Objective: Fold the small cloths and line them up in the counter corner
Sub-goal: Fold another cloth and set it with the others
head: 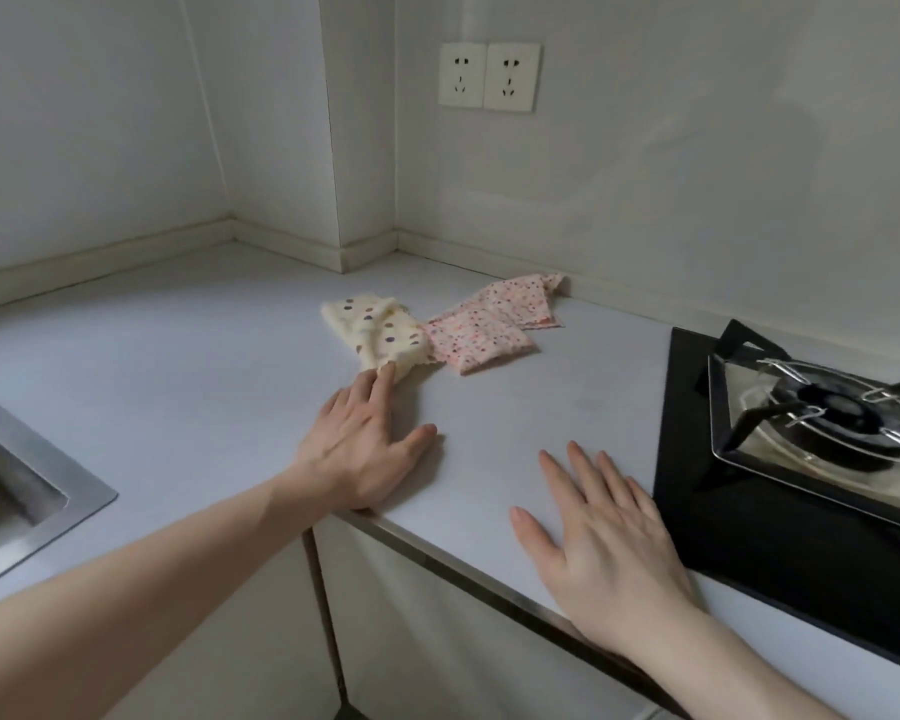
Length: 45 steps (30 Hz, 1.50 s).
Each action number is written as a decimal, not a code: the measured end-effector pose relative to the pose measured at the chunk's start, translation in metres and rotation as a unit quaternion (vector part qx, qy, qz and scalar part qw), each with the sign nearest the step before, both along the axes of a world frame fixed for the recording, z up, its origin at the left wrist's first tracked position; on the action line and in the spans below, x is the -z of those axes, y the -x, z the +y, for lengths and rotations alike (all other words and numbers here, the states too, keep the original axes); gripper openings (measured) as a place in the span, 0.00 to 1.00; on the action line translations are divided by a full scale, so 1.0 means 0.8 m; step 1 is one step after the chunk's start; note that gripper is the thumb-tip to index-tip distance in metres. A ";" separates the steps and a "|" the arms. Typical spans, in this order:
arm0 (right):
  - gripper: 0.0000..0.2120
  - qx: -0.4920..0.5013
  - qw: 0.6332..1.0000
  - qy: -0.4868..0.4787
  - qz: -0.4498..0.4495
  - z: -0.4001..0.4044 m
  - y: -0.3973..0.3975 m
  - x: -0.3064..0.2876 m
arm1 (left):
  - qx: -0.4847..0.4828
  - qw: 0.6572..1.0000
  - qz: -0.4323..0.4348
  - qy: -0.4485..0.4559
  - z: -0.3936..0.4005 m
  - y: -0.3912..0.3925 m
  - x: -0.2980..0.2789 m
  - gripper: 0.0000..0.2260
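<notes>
on the counter (204, 366): two cloths (370, 335), two flat hands (359, 449)

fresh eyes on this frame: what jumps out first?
Two patterned cloths near the counter's back wall: a cream dotted cloth touching a pink floral cloth. The left hand lies flat, fingertips on the cream cloth's near edge; the right hand rests open beside the black gas hob.
</notes>
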State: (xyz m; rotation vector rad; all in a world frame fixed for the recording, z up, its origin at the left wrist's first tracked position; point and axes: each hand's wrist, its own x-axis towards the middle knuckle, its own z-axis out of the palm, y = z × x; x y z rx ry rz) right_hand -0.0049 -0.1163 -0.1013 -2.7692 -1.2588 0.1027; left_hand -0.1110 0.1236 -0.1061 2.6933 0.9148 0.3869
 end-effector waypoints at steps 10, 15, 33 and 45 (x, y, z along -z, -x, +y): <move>0.28 0.012 0.996 -0.090 0.014 -0.008 0.010 0.016 | -0.041 0.999 -0.004 0.000 -0.047 0.030 0.000 0.28; 0.27 0.024 0.994 -0.104 -0.003 -0.029 0.037 0.021 | 0.062 0.997 0.008 -0.047 -0.098 0.081 -0.014 0.28; 0.13 -0.048 0.969 -0.242 -0.005 -0.049 0.038 0.019 | 0.218 0.953 -0.110 -0.179 -0.179 0.095 -0.073 0.14; 0.12 0.015 0.925 -0.357 0.129 -0.056 0.067 -0.007 | 0.117 0.961 -0.133 -0.211 -0.175 0.158 -0.108 0.10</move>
